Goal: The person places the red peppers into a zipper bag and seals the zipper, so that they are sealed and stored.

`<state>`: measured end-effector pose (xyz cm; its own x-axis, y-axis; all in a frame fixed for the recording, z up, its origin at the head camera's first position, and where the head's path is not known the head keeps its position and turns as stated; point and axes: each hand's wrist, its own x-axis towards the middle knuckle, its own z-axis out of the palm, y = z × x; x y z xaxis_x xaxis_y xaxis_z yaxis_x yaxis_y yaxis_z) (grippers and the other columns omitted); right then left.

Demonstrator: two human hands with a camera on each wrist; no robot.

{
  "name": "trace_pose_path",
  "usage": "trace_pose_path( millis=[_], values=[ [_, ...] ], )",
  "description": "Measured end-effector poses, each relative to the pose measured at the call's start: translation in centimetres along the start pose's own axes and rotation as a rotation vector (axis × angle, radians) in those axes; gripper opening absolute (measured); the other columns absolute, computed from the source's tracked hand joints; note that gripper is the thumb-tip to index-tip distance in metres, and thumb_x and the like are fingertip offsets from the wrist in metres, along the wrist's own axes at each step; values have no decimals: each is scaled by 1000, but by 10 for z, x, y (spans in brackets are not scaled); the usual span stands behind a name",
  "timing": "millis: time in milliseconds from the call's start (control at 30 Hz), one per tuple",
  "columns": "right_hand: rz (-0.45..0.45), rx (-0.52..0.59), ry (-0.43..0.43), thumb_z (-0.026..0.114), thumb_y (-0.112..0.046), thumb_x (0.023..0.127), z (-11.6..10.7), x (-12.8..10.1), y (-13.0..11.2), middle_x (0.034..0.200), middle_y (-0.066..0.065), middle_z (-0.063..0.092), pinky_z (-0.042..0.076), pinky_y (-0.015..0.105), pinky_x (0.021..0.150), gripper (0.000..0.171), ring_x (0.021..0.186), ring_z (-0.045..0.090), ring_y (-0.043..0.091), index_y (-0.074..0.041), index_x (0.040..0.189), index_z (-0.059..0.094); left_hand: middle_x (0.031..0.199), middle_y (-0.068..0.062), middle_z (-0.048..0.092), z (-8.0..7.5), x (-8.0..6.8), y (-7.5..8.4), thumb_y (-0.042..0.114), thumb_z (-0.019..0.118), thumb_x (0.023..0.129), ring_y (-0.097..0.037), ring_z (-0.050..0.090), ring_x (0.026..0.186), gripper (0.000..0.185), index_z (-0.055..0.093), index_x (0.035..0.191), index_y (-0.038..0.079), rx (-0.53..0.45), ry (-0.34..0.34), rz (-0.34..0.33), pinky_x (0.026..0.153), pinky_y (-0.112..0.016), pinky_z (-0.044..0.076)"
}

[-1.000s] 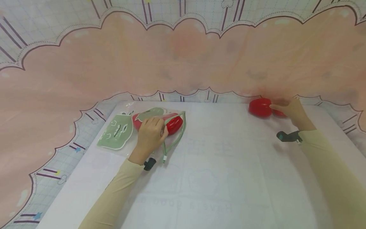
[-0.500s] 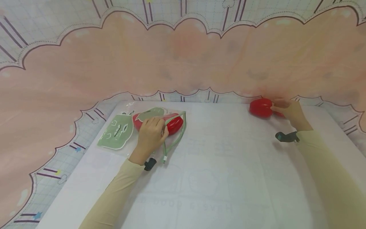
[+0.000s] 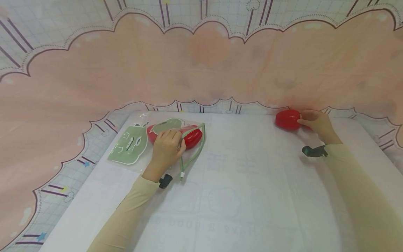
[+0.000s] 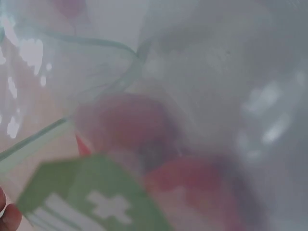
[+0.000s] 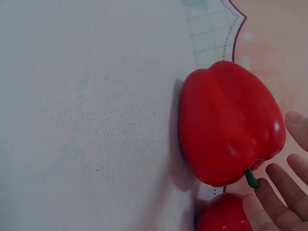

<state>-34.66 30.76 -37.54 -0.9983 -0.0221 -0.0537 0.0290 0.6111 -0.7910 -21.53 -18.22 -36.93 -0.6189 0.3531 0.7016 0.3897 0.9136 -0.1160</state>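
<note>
My left hand (image 3: 167, 148) grips the mouth of a clear plastic drawstring bag (image 3: 128, 144) with green printed pictures and a green cord. Inside lie red glossy things (image 3: 192, 137), blurred through the plastic in the left wrist view. On the far right a red bell pepper (image 3: 287, 119) lies on its side, its green stem (image 5: 251, 178) toward my right hand (image 3: 319, 125). The fingers of that hand are spread around the stem end, and the thumb stands just off the pepper's skin. A second red rounded thing (image 5: 223, 214) sits beside it, partly behind the fingers.
A white sheet with faint lettering covers the table (image 3: 239, 199). Behind it rises a peach cloth backdrop (image 3: 201, 70) with a scalloped border, close to the pepper. The bag's green cord (image 3: 201, 147) lies loose on the sheet.
My right hand has edged left toward the bell pepper, its fingers now closer to the stem end and covering more of the second red thing. The left hand and the bag stay put.
</note>
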Motion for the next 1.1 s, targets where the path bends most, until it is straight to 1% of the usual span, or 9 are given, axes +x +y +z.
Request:
trace_pose_path(
  millis=[267, 500, 600, 767, 1000, 1100],
  values=[
    [-12, 5, 3, 55, -36, 91, 1, -2, -1, 144, 22, 33, 34, 54, 106, 65, 131, 33, 39, -2, 142, 35, 80, -13, 66, 0, 0, 0, 14, 60, 79, -28, 63, 80, 11, 57, 79, 3, 6, -3, -2, 75, -40, 49],
    [-17, -13, -2, 56, -33, 91, 2, 0, -1, 147, 23, 28, 32, 57, 107, 63, 133, 27, 42, 0, 142, 35, 79, -13, 66, 2, -1, -1, 13, 59, 79, -28, 62, 79, 11, 56, 79, 3, 3, -7, -4, 75, -40, 49],
    [-16, -20, -1, 57, -33, 91, 3, 1, 0, 147, 23, 27, 32, 57, 106, 64, 133, 27, 42, 0, 142, 35, 79, -13, 66, 1, -1, -1, 13, 60, 80, -28, 62, 80, 10, 56, 79, 3, 0, -18, -12, 76, -40, 49],
    [-24, -28, 9, 57, -35, 91, 4, 4, 3, 144, 23, 31, 34, 56, 106, 65, 132, 30, 42, 0, 141, 36, 79, -12, 66, 1, -1, 0, 13, 60, 80, -28, 63, 81, 11, 56, 79, 4, -2, -27, -19, 77, -40, 49],
    [6, -3, 13, 58, -37, 90, 6, 4, 3, 144, 23, 34, 36, 52, 105, 68, 131, 35, 41, -1, 143, 34, 80, -12, 67, 0, 0, 0, 13, 62, 79, -28, 63, 81, 11, 56, 78, 4, -4, -22, -17, 76, -40, 50],
    [3, -1, 7, 58, -37, 90, 6, 4, 4, 143, 25, 36, 36, 50, 105, 69, 130, 38, 41, 0, 143, 33, 80, -12, 67, 0, 0, 0, 13, 62, 79, -28, 63, 82, 11, 56, 78, 4, -2, -20, -17, 77, -40, 49]
  ],
)
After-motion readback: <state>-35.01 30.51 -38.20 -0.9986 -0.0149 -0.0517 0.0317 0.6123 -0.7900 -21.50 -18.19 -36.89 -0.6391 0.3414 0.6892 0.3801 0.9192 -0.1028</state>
